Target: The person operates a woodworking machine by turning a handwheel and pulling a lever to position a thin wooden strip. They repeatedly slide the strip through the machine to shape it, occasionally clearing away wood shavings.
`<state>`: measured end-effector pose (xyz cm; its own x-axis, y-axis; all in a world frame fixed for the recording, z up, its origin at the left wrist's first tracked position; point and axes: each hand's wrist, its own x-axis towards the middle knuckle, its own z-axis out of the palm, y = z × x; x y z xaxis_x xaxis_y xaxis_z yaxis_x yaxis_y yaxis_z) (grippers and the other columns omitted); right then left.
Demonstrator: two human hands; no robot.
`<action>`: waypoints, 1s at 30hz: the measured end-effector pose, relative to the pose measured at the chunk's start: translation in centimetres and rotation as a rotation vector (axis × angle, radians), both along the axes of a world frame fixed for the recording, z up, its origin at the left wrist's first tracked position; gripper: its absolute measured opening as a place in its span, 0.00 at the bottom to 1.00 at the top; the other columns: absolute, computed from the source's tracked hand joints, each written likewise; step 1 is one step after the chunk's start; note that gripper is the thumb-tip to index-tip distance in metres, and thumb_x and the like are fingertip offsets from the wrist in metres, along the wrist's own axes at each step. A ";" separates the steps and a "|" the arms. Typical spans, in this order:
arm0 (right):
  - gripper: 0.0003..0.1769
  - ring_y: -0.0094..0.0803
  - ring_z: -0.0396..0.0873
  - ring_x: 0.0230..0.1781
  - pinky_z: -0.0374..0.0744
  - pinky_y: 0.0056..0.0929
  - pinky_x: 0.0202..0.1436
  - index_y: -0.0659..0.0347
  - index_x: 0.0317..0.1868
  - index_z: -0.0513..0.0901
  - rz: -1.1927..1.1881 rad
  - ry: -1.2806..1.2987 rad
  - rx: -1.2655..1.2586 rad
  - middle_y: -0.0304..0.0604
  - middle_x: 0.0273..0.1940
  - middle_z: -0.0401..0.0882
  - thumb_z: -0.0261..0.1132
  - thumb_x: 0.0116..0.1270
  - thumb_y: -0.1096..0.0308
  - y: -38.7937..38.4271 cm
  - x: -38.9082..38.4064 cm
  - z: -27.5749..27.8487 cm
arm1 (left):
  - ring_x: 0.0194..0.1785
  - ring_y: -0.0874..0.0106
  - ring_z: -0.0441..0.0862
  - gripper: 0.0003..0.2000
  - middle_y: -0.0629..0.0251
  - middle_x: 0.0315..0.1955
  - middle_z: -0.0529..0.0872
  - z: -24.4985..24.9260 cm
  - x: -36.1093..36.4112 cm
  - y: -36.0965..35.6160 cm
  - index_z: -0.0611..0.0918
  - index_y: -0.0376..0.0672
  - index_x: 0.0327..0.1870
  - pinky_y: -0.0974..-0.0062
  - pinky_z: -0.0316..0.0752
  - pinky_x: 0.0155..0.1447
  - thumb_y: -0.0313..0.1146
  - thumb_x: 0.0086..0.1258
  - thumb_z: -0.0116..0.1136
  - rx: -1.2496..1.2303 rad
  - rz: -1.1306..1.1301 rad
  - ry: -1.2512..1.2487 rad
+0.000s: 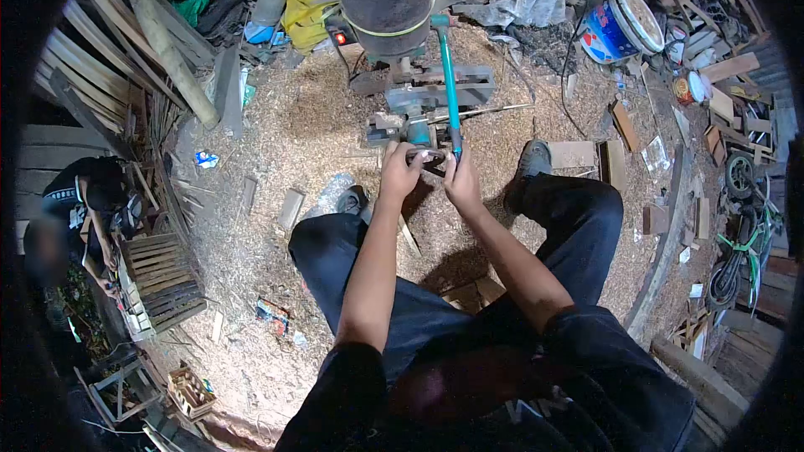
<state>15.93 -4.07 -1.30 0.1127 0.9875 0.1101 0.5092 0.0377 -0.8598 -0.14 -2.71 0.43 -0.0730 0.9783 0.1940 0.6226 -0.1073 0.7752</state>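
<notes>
My left hand (401,172) is closed on one side of a small dark curved piece (427,156), whose exact kind I cannot make out. Level with it, my right hand (462,182) has its fingers wrapped around the dark lower end of a hammer (449,75) with a long teal handle. The hammer points away from me, its head lying beside the big dark drum. Just beyond my hands stands a metal vise-like fixture (416,127) on the ground, with metal bars (461,88) behind it.
A dark drum (377,0) stands ahead. Sawdust (276,151) covers the ground. Wood offcuts (624,125), a paint bucket (610,29) and a green motorcycle (741,243) are to the right. At left, another person (84,192) bends beside a slatted wooden crate (159,276).
</notes>
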 end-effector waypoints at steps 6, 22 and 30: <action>0.12 0.59 0.67 0.66 0.66 0.46 0.69 0.63 0.52 0.79 0.172 -0.091 0.224 0.65 0.61 0.70 0.58 0.70 0.71 -1.4 1.8 17.3 | 0.45 0.48 0.79 0.09 0.53 0.38 0.82 -1.2 1.0 -0.3 0.81 0.39 0.42 0.55 0.73 0.51 0.31 0.64 0.64 0.001 0.090 0.044; 0.26 0.39 0.82 0.54 0.77 0.35 0.59 0.72 0.54 0.81 0.289 0.072 0.545 0.53 0.49 0.86 0.63 0.72 0.53 13.0 2.7 29.4 | 0.61 0.43 0.73 0.22 0.41 0.58 0.76 -3.5 0.1 -1.0 0.73 0.36 0.63 0.54 0.69 0.66 0.40 0.74 0.53 -0.148 0.056 -0.006; 0.30 0.55 0.84 0.38 0.80 0.48 0.44 0.68 0.43 0.83 0.188 -0.419 -0.303 0.62 0.35 0.84 0.62 0.67 0.43 1.6 5.7 -2.7 | 0.57 0.45 0.76 0.16 0.44 0.52 0.80 -3.8 -0.3 -1.4 0.75 0.40 0.59 0.56 0.72 0.61 0.36 0.74 0.54 -0.032 0.081 -0.087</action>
